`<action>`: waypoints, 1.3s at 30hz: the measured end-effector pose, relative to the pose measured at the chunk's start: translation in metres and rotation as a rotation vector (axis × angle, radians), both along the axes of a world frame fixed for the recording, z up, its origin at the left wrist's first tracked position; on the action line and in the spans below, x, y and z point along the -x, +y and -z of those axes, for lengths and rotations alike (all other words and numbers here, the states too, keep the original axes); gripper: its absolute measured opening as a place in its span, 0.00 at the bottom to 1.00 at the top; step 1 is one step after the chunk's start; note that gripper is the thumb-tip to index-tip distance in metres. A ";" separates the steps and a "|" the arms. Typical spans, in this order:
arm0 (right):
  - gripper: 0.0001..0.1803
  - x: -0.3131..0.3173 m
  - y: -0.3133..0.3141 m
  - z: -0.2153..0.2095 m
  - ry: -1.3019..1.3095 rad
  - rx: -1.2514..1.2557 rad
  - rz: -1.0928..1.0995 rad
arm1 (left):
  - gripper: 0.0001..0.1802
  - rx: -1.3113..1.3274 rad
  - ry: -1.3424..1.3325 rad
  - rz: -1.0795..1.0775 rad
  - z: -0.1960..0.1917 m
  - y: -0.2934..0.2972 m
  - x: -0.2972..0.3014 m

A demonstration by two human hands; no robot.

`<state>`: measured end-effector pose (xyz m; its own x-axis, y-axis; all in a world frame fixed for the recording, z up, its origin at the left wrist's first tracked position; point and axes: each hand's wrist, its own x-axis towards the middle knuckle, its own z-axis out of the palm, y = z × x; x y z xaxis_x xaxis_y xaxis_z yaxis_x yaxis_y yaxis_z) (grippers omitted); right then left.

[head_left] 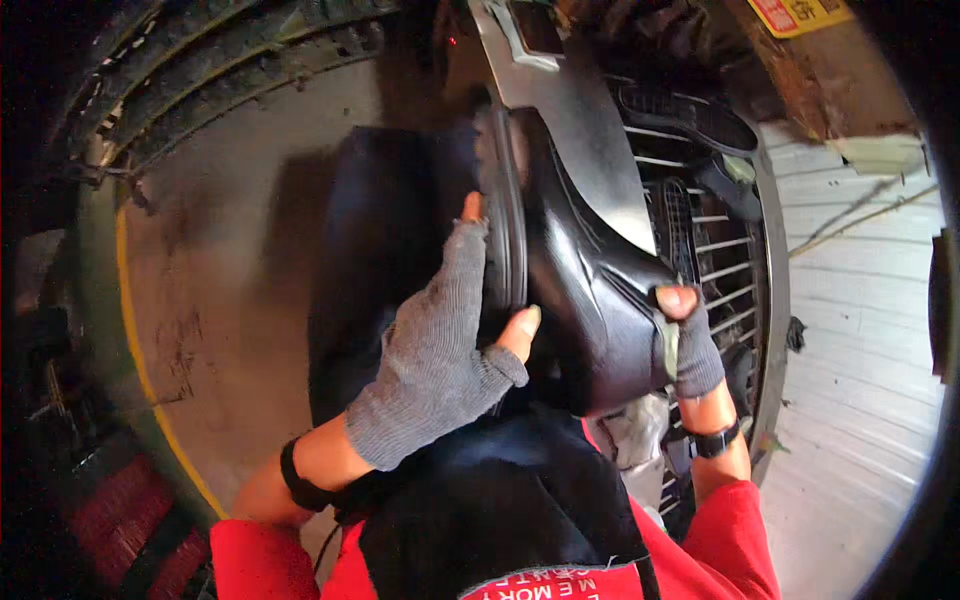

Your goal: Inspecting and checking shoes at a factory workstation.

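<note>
A shiny black leather boot lies sideways between my hands, its thick sole facing left and its toe pointing away from me. My left hand, in a grey fingerless knit glove, grips the sole side, with the thumb at the sole's edge and one finger stretched along it; the other fingers are hidden. At the boot's opening on the right, my right hand is closed on the upper rim, thumb on top, in a similar glove. Near the toe, the area left of the sole is blurred.
Beyond the boot is a smooth metal panel with a small dark device on top. To the right, a barred metal rack holds several dark shoes. A cardboard box stands at the far right. A yellow line marks the floor at left.
</note>
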<state>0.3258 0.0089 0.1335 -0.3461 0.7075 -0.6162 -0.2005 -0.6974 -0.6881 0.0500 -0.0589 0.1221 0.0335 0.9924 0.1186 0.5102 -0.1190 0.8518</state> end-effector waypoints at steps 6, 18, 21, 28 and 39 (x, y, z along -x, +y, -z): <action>0.66 0.027 -0.028 0.020 -0.213 -0.563 -0.203 | 0.67 -0.049 -0.445 -0.088 -0.007 0.018 0.004; 0.38 0.116 0.056 0.052 -0.226 -0.687 -0.297 | 0.26 -0.450 0.630 0.516 0.045 0.016 0.100; 0.35 0.105 0.062 0.069 -0.266 -0.606 -0.281 | 0.30 -0.289 0.279 0.624 0.066 0.014 0.103; 0.29 0.132 0.106 0.039 -0.371 -0.564 -0.362 | 0.36 0.153 -0.268 -0.007 0.047 0.119 0.090; 0.30 0.080 0.058 -0.003 -0.033 -1.059 -0.783 | 0.30 -0.024 -0.073 0.489 0.000 0.026 0.098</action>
<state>0.2455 0.0671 0.1362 -0.8776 0.4703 0.0928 0.0348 0.2555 -0.9662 -0.0482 -0.0329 0.1225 0.4852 0.8596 0.1601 0.3293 -0.3492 0.8773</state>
